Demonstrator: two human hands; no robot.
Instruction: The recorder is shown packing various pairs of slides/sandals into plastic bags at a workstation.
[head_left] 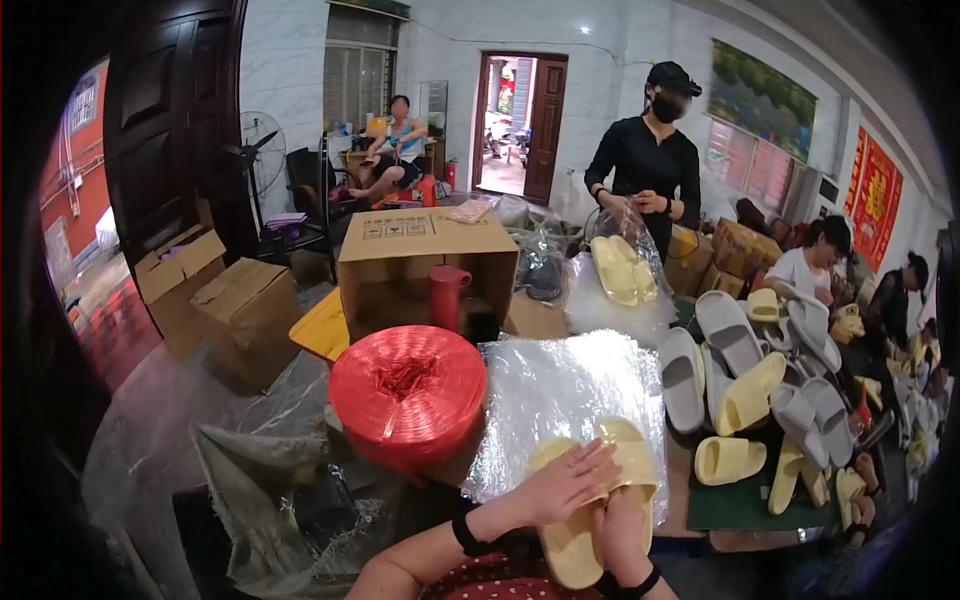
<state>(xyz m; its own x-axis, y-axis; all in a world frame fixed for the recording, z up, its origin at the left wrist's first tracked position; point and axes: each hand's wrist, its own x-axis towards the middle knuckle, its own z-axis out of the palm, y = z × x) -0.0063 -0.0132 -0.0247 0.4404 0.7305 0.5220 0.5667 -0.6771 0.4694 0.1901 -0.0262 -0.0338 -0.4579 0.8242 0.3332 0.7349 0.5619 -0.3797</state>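
A pair of pale yellow slippers (572,545) is in front of me, over the near edge of a stack of clear plastic bags (560,375). My left hand (568,485) lies across the top of the slippers, its fingers stretched out and nearly flat. Close beside it, my right hand (622,528) grips the right slipper near its strap, with the fingertips partly hidden under my left hand and the strap. Dark bands circle both wrists.
Left of the bags stands a big roll of red plastic twine (408,390). Behind it are an open cardboard box (425,240) and a red flask (447,300). Grey and yellow slippers (750,390) pile up at right. Across the table a person in black (650,165) handles bagged yellow slippers (622,270).
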